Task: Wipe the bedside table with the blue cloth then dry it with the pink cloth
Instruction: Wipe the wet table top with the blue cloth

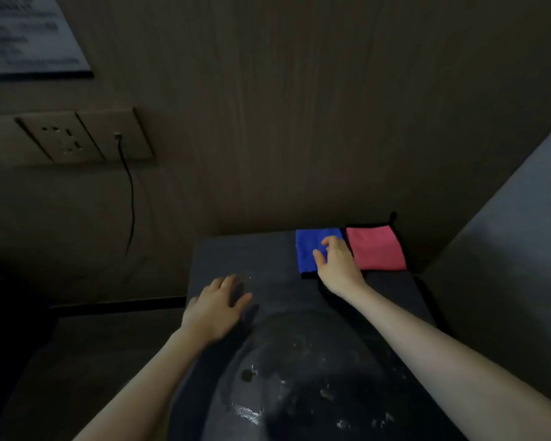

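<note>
The dark bedside table (268, 259) has white specks and smears across its near part. A folded blue cloth (307, 249) lies at its far right, and a folded pink cloth (379, 249) lies right beside it in the back corner. My right hand (337, 265) lies on the blue cloth with fingers slightly curled and thumb spread; I cannot tell whether it grips the cloth. My left hand (218, 307) rests flat on the table's left edge, fingers straight.
A wood-panelled wall stands close behind the table. A socket plate (86, 138) with a black cable (131, 202) hanging down is on the left. A grey padded surface (506, 243) rises on the right, tight against the pink cloth.
</note>
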